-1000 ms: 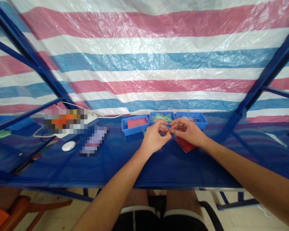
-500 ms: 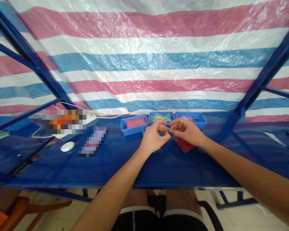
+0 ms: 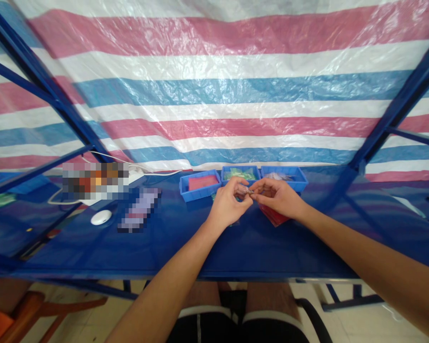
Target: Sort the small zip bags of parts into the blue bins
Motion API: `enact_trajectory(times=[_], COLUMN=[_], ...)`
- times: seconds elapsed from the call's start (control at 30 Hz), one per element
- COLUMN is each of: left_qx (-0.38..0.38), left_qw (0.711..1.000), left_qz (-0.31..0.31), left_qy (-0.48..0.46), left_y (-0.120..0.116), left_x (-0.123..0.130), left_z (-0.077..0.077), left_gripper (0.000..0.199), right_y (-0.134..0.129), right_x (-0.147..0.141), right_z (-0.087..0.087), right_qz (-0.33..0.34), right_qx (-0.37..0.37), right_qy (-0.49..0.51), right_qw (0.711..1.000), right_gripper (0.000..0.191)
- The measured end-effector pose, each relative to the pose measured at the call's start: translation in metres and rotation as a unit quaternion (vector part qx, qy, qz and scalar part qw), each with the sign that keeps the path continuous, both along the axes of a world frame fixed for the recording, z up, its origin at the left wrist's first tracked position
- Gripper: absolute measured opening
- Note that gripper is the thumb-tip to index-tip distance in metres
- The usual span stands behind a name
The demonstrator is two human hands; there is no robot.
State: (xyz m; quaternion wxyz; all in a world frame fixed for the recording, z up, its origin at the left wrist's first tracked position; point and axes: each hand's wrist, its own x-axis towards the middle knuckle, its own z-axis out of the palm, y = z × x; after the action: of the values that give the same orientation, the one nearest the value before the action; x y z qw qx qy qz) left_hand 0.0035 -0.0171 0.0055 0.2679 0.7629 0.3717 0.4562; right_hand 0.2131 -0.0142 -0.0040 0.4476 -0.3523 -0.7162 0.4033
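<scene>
My left hand (image 3: 230, 200) and my right hand (image 3: 277, 195) meet above the blue table. Both are closed in a pinch on one small shiny piece (image 3: 249, 191), silvery or clear, too small to name. Under my right hand lies a flat red packet (image 3: 276, 218), partly covered by the fingers. Just behind the hands, a blue bin (image 3: 223, 170) holds green packets (image 3: 241, 174). To its right another blue bin (image 3: 300, 179) has clear packets in it, and to its left a third bin (image 3: 196, 195) contains a red stack (image 3: 203, 182).
On the left of the blue table (image 3: 186, 243) lie a white round case (image 3: 101, 217) and a blurred-out flat object (image 3: 140, 209). A white power strip (image 3: 134, 177) with cables sits behind them. Blue metal posts (image 3: 386, 119) flank a striped plastic sheet (image 3: 229, 90).
The small piece between my fingertips has turned slightly and now catches more light. My hands stay almost in the same place.
</scene>
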Motion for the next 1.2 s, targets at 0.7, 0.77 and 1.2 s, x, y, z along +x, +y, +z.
enact_trajectory(times=[0.7, 0.77, 1.2], left_qx=[-0.045, -0.015, 0.079], left_qw=[0.997, 0.999, 0.994], left_qz=[-0.053, -0.024, -0.038], left_qy=[-0.043, -0.037, 0.066], left_y=[0.005, 0.006, 0.000], left_x=[-0.003, -0.003, -0.001], left_z=[-0.004, -0.003, 0.004], left_gripper=[0.037, 0.036, 0.031], right_y=[0.003, 0.004, 0.003], right_x=[0.002, 0.002, 0.002], right_z=[0.001, 0.000, 0.003], right_qz=[-0.014, -0.026, -0.038], right_qx=[-0.059, -0.064, -0.086], right_qy=[0.044, 0.055, 0.053], right_qw=[0.997, 0.996, 0.994], right_gripper=[0.036, 0.036, 0.041])
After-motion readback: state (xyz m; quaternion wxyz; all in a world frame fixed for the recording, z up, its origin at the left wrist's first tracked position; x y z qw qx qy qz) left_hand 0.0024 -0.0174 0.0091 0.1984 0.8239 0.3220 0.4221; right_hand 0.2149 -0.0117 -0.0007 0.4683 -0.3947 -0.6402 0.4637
